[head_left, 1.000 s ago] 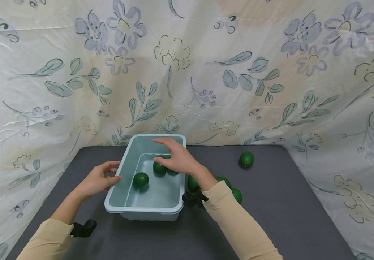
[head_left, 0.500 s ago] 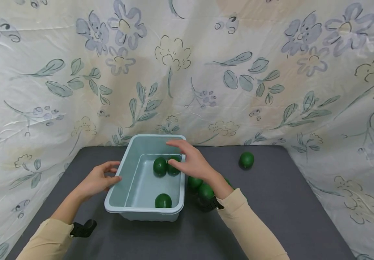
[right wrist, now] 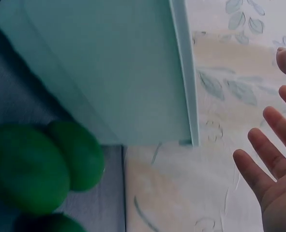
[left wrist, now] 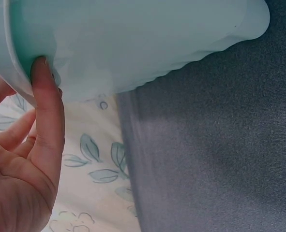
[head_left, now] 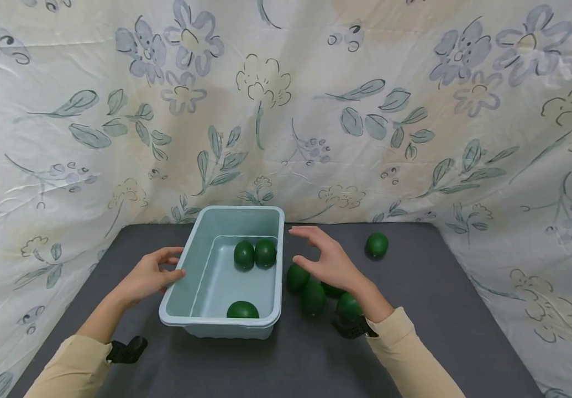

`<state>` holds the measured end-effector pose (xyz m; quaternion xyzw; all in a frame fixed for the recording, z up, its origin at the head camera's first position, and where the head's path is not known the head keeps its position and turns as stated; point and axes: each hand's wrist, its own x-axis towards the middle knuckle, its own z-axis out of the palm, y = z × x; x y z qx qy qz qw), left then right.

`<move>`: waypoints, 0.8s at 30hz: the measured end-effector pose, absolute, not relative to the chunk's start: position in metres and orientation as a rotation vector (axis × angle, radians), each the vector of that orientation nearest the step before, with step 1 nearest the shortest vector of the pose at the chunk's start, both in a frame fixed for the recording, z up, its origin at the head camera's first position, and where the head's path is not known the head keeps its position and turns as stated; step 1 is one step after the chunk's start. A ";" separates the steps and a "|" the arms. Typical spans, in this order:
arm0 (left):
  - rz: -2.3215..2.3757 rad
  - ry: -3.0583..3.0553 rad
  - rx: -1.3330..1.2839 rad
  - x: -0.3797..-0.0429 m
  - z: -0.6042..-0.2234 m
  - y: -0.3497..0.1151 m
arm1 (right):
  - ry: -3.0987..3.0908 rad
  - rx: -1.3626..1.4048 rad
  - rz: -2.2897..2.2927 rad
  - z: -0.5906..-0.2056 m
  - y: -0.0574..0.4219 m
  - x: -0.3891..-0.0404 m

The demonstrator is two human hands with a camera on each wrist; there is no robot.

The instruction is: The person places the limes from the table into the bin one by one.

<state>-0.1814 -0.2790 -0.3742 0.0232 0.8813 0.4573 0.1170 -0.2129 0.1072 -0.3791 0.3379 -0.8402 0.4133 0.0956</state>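
In the head view my left hand (head_left: 148,281) pinches the left rim of a light blue plastic basin (head_left: 238,321). The left wrist view shows a finger tucked under the lip of the basin (left wrist: 133,43). Inside lie two dark green, smooth, avocado-like fruits (head_left: 244,255) side by side, and a third green fruit (head_left: 242,310) by the near wall, partly hidden by the rim. Past the basin's right side, my right hand (head_left: 328,260) hovers with spread fingers and holds nothing. Under and beside it, several green fruits (head_left: 313,298) lie clustered on the table.
A lone green fruit (head_left: 377,245) rests near the back right of the dark grey tabletop (head_left: 430,309). Floral cloth (head_left: 315,110) hangs behind and around the table. Black wrist straps (head_left: 127,350) show at both sleeves.
My right hand has moved right, from over the basin to above the clustered fruits. One fruit in the basin has rolled to its near wall. My left hand has stayed at the rim.
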 end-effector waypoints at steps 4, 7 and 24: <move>1.338 2.583 0.072 -0.181 -0.374 -0.279 | -2.480 0.975 1.237 -0.386 0.122 -0.209; 1.342 2.580 0.079 -0.181 -0.374 -0.280 | -2.490 0.965 1.242 -0.392 0.133 -0.206; 1.363 2.570 0.087 -0.181 -0.375 -0.280 | -2.590 0.908 1.141 -0.434 0.191 -0.191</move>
